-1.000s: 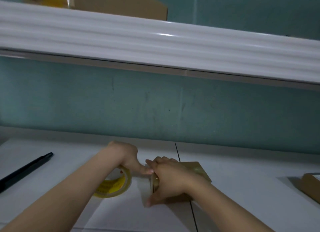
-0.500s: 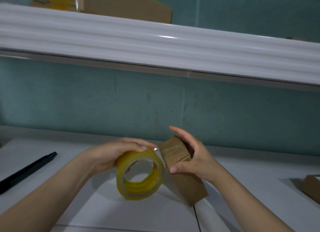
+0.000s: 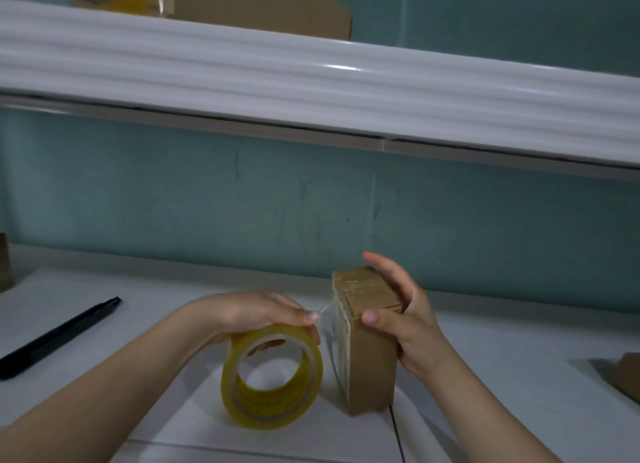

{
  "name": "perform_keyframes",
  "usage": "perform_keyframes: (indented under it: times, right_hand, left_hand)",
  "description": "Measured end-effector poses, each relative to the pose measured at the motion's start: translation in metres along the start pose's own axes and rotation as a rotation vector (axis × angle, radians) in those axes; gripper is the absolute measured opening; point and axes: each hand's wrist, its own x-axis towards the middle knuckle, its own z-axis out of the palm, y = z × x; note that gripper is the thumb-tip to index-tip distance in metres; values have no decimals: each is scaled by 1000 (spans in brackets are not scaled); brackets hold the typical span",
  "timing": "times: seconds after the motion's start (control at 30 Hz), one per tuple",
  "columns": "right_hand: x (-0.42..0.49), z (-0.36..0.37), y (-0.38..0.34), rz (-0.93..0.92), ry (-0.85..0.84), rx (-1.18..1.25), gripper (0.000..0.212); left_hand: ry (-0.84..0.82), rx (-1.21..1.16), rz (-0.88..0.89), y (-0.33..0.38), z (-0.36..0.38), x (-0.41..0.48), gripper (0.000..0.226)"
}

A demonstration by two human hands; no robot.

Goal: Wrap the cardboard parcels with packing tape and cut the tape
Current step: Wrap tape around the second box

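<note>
Parcel [image 3: 372, 365] stands on end on the table [image 3: 502, 376], held in the right hand [image 3: 412, 331], some tape already on it. Left hand [image 3: 263, 313] grips the tape roll [image 3: 263, 419] just beside it; the strip looks uncut.

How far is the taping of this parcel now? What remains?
Done: glossy tape covers the parcel on top. In hand: the left hand grips the tape roll, the right hand holds the parcel upright; a strip joins roll and parcel, uncut. Left: cutting it, perhaps with the black tool, then likely the cardboard piece at the right edge.
</note>
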Motion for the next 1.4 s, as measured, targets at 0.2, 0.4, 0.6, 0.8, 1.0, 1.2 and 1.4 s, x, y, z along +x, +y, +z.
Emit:
perform_keyframes:
  times: [0.2,0.4,0.6,0.8,1.0,1.2,1.4]
  right_hand:
    - [0,-1,-15,100,-130,-383,53]
    - [16,8,-68,-151,-500,-1298,88]
    - [9,16,-70,-15,-707,-1593,108]
    - [32,11,-77,121,-767,-1506,120]
    - [27,-18,-64,154,-635,-1257,118]
    - [7,-29,-52,24,-456,-917,105]
    - [-14,-41,-37,-76,-172,-699,87]
  left_hand:
    - [8,-13,-64,-4,5,11,52]
    - [-17,-75,3,-4,9,24,36]
    - [-67,-120,26,2,15,29,35]
    - [-21,-75,32,13,22,34,42]
    - [-18,-281,73,3,26,23,35]
    - [-21,-560,211,-11,15,-4,39]
    - [215,229,-78,-5,-36,-35,61]
